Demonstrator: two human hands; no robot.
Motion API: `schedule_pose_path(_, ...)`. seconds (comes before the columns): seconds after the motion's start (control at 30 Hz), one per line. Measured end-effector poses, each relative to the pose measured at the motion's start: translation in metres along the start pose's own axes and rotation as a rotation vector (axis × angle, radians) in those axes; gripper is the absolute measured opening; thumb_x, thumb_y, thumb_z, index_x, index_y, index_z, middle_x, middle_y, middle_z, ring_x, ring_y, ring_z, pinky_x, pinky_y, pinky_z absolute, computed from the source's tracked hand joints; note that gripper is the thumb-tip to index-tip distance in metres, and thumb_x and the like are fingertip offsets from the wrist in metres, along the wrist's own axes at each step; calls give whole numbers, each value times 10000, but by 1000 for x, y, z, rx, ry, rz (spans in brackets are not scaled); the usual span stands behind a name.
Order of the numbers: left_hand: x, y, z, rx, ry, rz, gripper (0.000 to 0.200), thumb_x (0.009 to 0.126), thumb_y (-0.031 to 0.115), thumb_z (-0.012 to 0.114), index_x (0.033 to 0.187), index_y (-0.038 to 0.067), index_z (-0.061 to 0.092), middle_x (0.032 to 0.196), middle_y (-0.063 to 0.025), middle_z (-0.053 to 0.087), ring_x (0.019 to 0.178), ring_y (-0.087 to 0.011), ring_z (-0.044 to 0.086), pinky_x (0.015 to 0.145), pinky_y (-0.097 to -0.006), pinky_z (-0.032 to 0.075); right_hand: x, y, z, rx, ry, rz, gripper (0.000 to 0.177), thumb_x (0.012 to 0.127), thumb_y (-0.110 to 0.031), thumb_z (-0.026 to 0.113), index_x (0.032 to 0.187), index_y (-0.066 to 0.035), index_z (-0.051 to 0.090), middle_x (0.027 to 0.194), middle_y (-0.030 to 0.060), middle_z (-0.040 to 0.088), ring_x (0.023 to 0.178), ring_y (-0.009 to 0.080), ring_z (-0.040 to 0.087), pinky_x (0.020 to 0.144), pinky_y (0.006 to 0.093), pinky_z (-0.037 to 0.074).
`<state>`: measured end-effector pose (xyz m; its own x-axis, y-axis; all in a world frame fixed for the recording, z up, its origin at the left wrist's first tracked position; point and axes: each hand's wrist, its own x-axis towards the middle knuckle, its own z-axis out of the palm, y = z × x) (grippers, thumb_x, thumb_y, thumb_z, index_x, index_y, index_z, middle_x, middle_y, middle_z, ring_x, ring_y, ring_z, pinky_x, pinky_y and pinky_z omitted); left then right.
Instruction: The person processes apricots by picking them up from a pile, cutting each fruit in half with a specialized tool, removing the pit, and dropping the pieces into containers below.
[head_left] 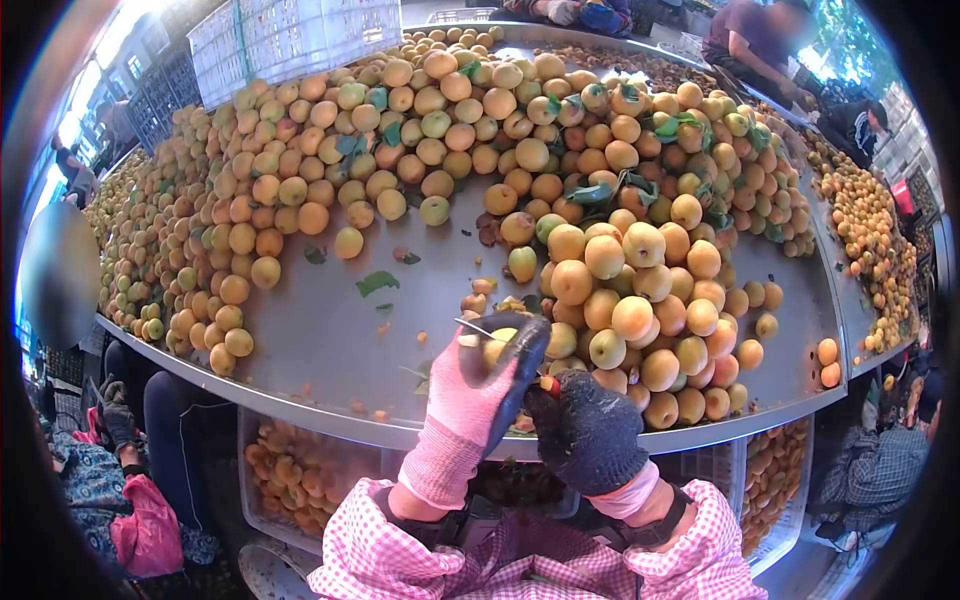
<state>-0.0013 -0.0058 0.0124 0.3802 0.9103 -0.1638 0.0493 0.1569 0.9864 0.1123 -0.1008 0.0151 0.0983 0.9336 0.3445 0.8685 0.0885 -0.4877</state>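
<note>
My left hand (475, 385), in a pink glove with a dark coating, is closed around an apricot (499, 345) above the near edge of the metal table. Across the fruit's upper left lies a thin metal blade (473, 327). My right hand (592, 430), in a dark glove, grips a small knife by its handle (548, 384), whose red and yellow end shows; the left hand hides where blade and handle meet. Right beside both hands rises a heap of apricots (632, 317). Opened fruit pieces (478, 295) lie just beyond the left hand.
The metal table (330, 345) carries a large bank of apricots (330, 150) and loose leaves (377, 283). A white crate (295, 45) stands at the back left. Below the edge are bins of fruit pieces (290, 470). Other people (755, 45) sit around the table.
</note>
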Motion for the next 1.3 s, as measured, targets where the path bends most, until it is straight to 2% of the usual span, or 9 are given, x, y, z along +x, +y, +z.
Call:
schedule_pose_path(0.13,-1,2,-9,-3,-117,-50,295,865,143,676,1114,0,606,977,-98,678,888,-122,637,772,-280,513,2,3,0,26,-84,3,267,801,-77,596,1040,-169,673,750,125,617,626,290,615,508,398,470)
schedule_pose_path(0.3,1,-2,-13,-67,-181,-105,362,818,240,725,1051,-12,610,957,-154,678,882,-208,663,754,-341,520,-3,21,1,236,-170,15,273,804,-57,575,1065,-77,654,824,134,635,687,335,616,597,417,482)
schedule_pose_path(0.5,4,-6,0,250,107,6,629,696,437,761,989,-78,552,860,-242,644,854,-394,644,757,-419,517,-44,61,21,84,-43,95,330,837,-54,576,1164,-7,575,982,159,624,896,317,597,766,402,468)
schedule_pose_path(0.7,-4,-1,-23,81,-76,109,646,739,413,716,1093,-94,527,896,-248,634,926,-390,619,850,-416,491,-39,72,16,-46,-97,88,382,876,-109,569,1245,-20,525,1102,134,594,1004,296,559,846,380,443)
schedule_pose_path(0.87,26,-10,-27,-274,105,-126,695,804,375,678,1292,-56,435,1210,-260,541,1179,-373,503,998,-399,408,-25,99,-4,-242,-119,29,430,908,-155,562,1312,-31,483,1201,114,569,1094,278,527,912,361,423)
schedule_pose_path(0.97,34,-7,-38,-387,298,-21,694,827,368,664,1319,-50,410,1221,-278,530,1170,-375,512,992,-404,417,-21,117,-33,-471,-56,-100,460,927,-183,559,1352,-38,458,1261,101,553,1149,268,509,952,349,411)
schedule_pose_path(1.07,36,-13,1,-386,48,8,710,859,371,630,1372,-33,353,1262,-285,510,1205,-392,486,1010,-405,399,-10,71,-54,143,133,534,424,919,-177,578,1318,-55,504,1197,70,576,1045,196,542,880,281,434)
schedule_pose_path(1.13,22,-9,5,-373,-148,-5,719,879,391,603,1392,-26,319,1288,-292,492,1241,-403,458,1024,-403,387,-7,41,-37,468,254,473,369,940,-216,558,1269,-53,536,1043,26,605,825,91,544,670,183,425)
schedule_pose_path(1.3,17,-15,1,-121,-258,232,562,854,311,606,1285,-15,452,1201,-237,574,1150,-337,559,957,-381,441,4,31,-24,153,176,192,340,953,-217,538,1237,-32,557,1027,33,615,821,106,562,678,199,442)
